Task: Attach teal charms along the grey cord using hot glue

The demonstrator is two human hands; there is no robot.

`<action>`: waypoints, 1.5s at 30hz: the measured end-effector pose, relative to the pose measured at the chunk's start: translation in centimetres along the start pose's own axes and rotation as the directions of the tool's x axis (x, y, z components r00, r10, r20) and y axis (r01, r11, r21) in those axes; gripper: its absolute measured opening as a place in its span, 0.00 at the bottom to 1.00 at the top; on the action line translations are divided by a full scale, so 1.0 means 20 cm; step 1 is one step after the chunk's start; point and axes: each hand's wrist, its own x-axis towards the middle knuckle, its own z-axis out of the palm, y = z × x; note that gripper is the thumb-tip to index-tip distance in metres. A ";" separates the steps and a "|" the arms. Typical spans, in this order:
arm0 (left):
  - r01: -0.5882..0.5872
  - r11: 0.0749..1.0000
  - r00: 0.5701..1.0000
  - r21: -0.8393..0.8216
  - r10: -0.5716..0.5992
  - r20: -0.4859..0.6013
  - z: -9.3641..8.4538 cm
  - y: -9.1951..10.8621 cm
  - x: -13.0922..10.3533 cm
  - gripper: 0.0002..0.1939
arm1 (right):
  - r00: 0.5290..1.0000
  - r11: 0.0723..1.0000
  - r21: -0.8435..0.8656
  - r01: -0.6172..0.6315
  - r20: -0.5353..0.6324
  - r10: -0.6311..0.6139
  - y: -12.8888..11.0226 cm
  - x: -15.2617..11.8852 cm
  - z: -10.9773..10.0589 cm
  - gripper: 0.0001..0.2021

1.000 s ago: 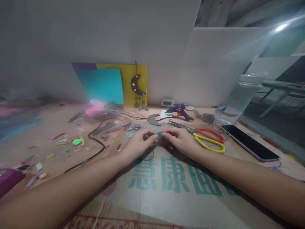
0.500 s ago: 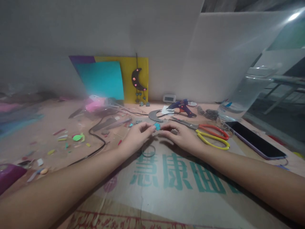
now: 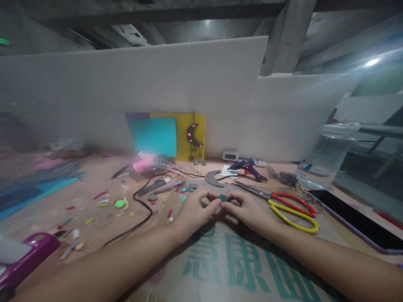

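Between my two hands, just above the cardboard (image 3: 220, 268), is a small teal piece (image 3: 223, 197) whose exact kind I cannot make out. My left hand (image 3: 201, 207) pinches its left side between thumb and fingers. On its other side my right hand (image 3: 245, 205) also closes on it, fingertips almost meeting the left ones. A grey crescent shape (image 3: 212, 179) lies flat just beyond the fingers. To the right rest scissors (image 3: 267, 195) with one red and one yellow handle. A thin ring (image 3: 208, 230) lies under my left hand, partly hidden.
A blue glue gun (image 3: 250, 168), a small white display (image 3: 230, 156), grey yarn (image 3: 285, 177), a phone (image 3: 352, 218) and a clear plastic jar (image 3: 327, 155) line the right. Colourful scraps (image 3: 119, 204) and a black cord (image 3: 147, 209) cover the left. A moon ornament (image 3: 193, 135) hangs on yellow card.
The view has tipped upward, so everything sits lower in the picture. Both hands have drawn together, and the right fingertips now touch the teal piece, which has turned and looks darker.
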 end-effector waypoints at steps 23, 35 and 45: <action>0.165 0.945 0.981 -0.281 -0.188 -0.056 -0.02 -0.09 0.06 0.13 | 0.999 0.989 0.145 0.030 -0.038 -0.025 0.09 0.00 0.01 0.11; 0.190 0.941 0.977 -0.280 -0.209 -0.040 -0.04 -0.07 0.05 0.14 | 0.970 0.974 -0.199 0.110 -0.191 -0.149 0.09 0.01 -0.11 0.19; 0.189 0.942 0.981 -0.277 -0.190 0.021 -0.01 -0.16 0.07 0.15 | 0.951 0.879 -0.379 0.291 0.015 -0.309 0.02 -0.03 -0.07 0.09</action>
